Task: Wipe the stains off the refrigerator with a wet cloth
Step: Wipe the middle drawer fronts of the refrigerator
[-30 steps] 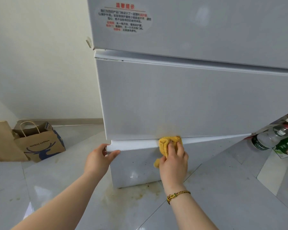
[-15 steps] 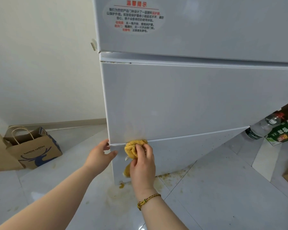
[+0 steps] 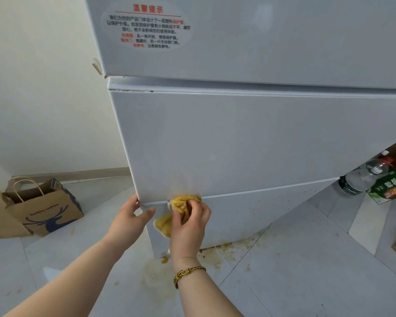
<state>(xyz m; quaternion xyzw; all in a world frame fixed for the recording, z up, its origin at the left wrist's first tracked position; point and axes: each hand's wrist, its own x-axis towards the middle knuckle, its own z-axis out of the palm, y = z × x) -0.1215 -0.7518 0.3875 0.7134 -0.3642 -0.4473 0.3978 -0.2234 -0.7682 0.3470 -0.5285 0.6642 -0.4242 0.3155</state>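
Refrigerator: a white refrigerator (image 3: 238, 138) fills the centre and right of the frame. A door seam runs across its lower part, and an oval sticker (image 3: 146, 26) with red and black print sits top centre.
Cloth: a yellow cloth (image 3: 181, 203) lies bunched against the seam, low and just left of centre. One end hangs down over the bottom panel.
Right hand: the right hand (image 3: 189, 227) has its fingers curled round the cloth and presses it to the fridge front. A woven bracelet (image 3: 188, 272) circles the wrist.
Left hand: the left hand (image 3: 129, 221) clasps the lower left corner of the middle door. The fingers wrap the side edge and the thumb lies on the front just under the seam, close beside the cloth.
Stains: a faint yellowish smear shows on the door just above the cloth. Brown-yellow splashes (image 3: 233, 247) spot the tile floor at the foot of the fridge.
Left side: a brown paper bag (image 3: 44, 209) with a blue deer print stands on the floor by the wall, at lower left.
Right side: a clear plastic bottle (image 3: 361, 177) and a green carton (image 3: 389, 188) lie at the right edge, beside the fridge.
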